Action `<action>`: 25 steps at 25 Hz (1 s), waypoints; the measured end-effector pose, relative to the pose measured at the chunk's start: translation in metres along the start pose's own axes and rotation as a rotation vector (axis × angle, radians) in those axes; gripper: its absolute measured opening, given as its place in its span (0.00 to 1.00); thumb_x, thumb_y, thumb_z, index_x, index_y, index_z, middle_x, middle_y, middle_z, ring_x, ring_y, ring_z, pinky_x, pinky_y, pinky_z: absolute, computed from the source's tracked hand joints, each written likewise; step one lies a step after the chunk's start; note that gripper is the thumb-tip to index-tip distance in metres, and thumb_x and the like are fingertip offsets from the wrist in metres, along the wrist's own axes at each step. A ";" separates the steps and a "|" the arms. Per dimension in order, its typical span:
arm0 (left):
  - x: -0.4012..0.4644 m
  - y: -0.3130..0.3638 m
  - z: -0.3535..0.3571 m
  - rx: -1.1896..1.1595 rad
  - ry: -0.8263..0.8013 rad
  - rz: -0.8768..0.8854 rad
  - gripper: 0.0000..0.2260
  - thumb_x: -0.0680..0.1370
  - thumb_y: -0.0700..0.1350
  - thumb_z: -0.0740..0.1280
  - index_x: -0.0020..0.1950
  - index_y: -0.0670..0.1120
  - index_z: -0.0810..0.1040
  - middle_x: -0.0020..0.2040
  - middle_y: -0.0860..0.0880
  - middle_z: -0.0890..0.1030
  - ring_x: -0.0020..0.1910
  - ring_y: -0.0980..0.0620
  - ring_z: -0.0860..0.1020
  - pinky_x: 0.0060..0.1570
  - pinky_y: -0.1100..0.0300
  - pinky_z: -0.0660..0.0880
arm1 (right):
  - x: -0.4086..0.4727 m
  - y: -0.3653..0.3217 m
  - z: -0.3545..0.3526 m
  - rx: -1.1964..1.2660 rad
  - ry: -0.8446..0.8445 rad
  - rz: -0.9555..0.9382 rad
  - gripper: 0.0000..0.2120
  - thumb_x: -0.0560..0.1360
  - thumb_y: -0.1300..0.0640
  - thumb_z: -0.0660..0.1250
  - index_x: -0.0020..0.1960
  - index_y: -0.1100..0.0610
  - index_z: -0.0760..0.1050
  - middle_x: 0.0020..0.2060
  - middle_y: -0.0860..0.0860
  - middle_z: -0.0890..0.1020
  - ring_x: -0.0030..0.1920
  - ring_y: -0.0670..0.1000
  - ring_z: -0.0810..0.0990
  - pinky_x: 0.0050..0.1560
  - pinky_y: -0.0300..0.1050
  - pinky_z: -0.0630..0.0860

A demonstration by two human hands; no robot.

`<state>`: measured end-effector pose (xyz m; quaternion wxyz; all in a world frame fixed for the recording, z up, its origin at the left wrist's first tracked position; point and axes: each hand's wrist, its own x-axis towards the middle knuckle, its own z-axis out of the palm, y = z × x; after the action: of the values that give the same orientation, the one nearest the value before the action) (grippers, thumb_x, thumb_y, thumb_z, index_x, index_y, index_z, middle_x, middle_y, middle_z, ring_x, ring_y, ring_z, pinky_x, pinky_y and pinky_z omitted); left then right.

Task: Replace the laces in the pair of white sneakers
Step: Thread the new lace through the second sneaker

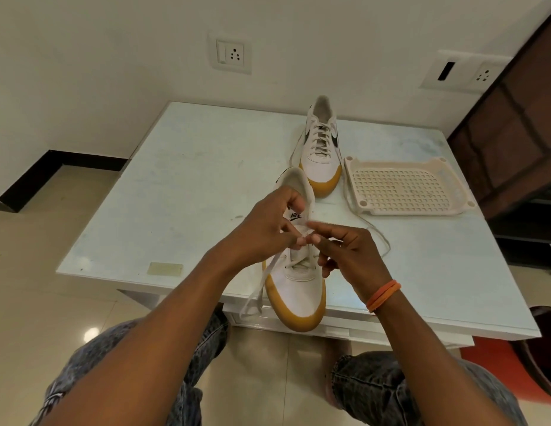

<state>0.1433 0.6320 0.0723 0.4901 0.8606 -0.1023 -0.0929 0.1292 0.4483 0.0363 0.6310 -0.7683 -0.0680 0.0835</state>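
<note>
Head view is showing me sitting at a pale glass-topped surface (182,167) with both arms reaching forward over the near sneaker (299,287), which is lying at the front edge with its tan-soled toe pointing toward me and slightly overhanging the edge. My left hand (268,222) is hovering over the tongue, fingers curled, its grip pinching the white lace (255,290) up near the upper eyelets. My right hand (348,250) is meeting it from the other side, thumb and forefinger pinching the same lace just beside the left fingertips, so both grips are clamped on it rather than apart. One loose end is trailing down the left side of the shoe and hanging off the edge; another length is curving away to the right across the glass. An orange band (383,295) is sitting on my right wrist. Farther back, the second sneaker (322,149) is standing with its toe toward me, laces threaded, with black marks on its sides. Just beside it on the right, a cream plastic tray (406,186) with a grid bottom is lying flat. My knees in grey patterned jeans (391,388) are showing below the edge, over a beige tiled floor (37,272).
</note>
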 end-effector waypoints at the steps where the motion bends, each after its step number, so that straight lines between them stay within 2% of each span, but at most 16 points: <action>1: 0.001 0.001 0.001 -0.036 -0.009 -0.017 0.22 0.70 0.35 0.76 0.57 0.49 0.70 0.54 0.51 0.76 0.38 0.51 0.84 0.42 0.61 0.81 | 0.001 0.002 -0.002 -0.061 0.001 -0.009 0.09 0.76 0.61 0.68 0.54 0.55 0.82 0.40 0.52 0.85 0.31 0.49 0.79 0.31 0.46 0.79; 3: 0.001 0.002 0.003 -0.090 -0.027 -0.056 0.24 0.68 0.35 0.77 0.58 0.48 0.72 0.49 0.49 0.80 0.38 0.51 0.84 0.42 0.59 0.82 | 0.002 0.005 -0.002 -0.167 -0.005 -0.028 0.05 0.75 0.60 0.70 0.48 0.55 0.84 0.38 0.50 0.85 0.31 0.48 0.80 0.30 0.43 0.79; 7: 0.004 0.002 0.006 -0.109 -0.035 -0.113 0.25 0.67 0.33 0.77 0.60 0.47 0.73 0.40 0.50 0.85 0.37 0.54 0.84 0.40 0.63 0.81 | 0.001 0.009 -0.002 -0.258 0.002 -0.057 0.04 0.73 0.56 0.73 0.47 0.54 0.83 0.39 0.45 0.83 0.32 0.46 0.81 0.29 0.37 0.77; 9: 0.004 0.002 0.007 -0.087 -0.032 -0.107 0.25 0.67 0.35 0.78 0.60 0.47 0.73 0.39 0.52 0.85 0.36 0.56 0.84 0.39 0.66 0.80 | 0.000 0.010 0.000 -0.245 0.029 -0.045 0.04 0.73 0.54 0.72 0.46 0.54 0.83 0.37 0.46 0.83 0.31 0.46 0.81 0.28 0.37 0.77; 12: 0.005 0.002 0.011 -0.038 -0.028 -0.091 0.24 0.68 0.36 0.77 0.60 0.48 0.74 0.38 0.55 0.84 0.36 0.58 0.84 0.38 0.70 0.78 | 0.000 0.009 0.005 -0.201 0.124 0.007 0.03 0.74 0.57 0.71 0.42 0.54 0.83 0.33 0.48 0.83 0.28 0.46 0.80 0.27 0.38 0.76; 15: 0.004 0.000 0.017 0.070 0.038 -0.032 0.17 0.70 0.40 0.76 0.56 0.48 0.79 0.39 0.55 0.84 0.37 0.59 0.83 0.41 0.70 0.79 | 0.002 0.008 0.007 -0.066 0.208 0.087 0.05 0.74 0.61 0.71 0.40 0.59 0.84 0.32 0.53 0.83 0.27 0.47 0.78 0.27 0.41 0.76; 18: 0.004 -0.003 0.025 0.183 0.106 0.028 0.05 0.73 0.45 0.74 0.48 0.49 0.85 0.39 0.54 0.84 0.37 0.58 0.81 0.45 0.66 0.79 | 0.003 0.008 0.006 0.098 0.254 0.175 0.06 0.74 0.60 0.71 0.40 0.59 0.83 0.32 0.54 0.83 0.27 0.48 0.77 0.29 0.42 0.76; 20: 0.004 -0.006 0.027 0.225 0.116 0.036 0.04 0.75 0.45 0.72 0.47 0.48 0.85 0.40 0.53 0.84 0.38 0.57 0.81 0.46 0.63 0.79 | 0.002 0.008 0.005 0.127 0.229 0.213 0.06 0.74 0.59 0.71 0.40 0.58 0.83 0.33 0.55 0.83 0.28 0.48 0.77 0.30 0.43 0.76; 23: 0.004 -0.016 0.026 0.548 0.117 0.065 0.07 0.79 0.47 0.67 0.54 0.48 0.83 0.50 0.50 0.83 0.48 0.53 0.79 0.51 0.61 0.76 | 0.004 0.011 0.001 0.112 0.219 0.264 0.06 0.75 0.57 0.70 0.42 0.58 0.83 0.34 0.54 0.84 0.29 0.48 0.77 0.32 0.43 0.76; 25: 0.002 -0.023 0.029 0.810 0.154 0.079 0.08 0.80 0.47 0.66 0.57 0.49 0.81 0.54 0.48 0.79 0.53 0.49 0.74 0.48 0.59 0.73 | 0.006 0.015 -0.005 0.075 0.298 0.274 0.07 0.75 0.56 0.70 0.41 0.57 0.83 0.35 0.53 0.84 0.29 0.47 0.75 0.30 0.41 0.73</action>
<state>0.1400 0.6189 0.0383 0.1211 0.9838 -0.1263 0.0385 0.1363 0.4423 0.0225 0.6450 -0.7502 0.1343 0.0563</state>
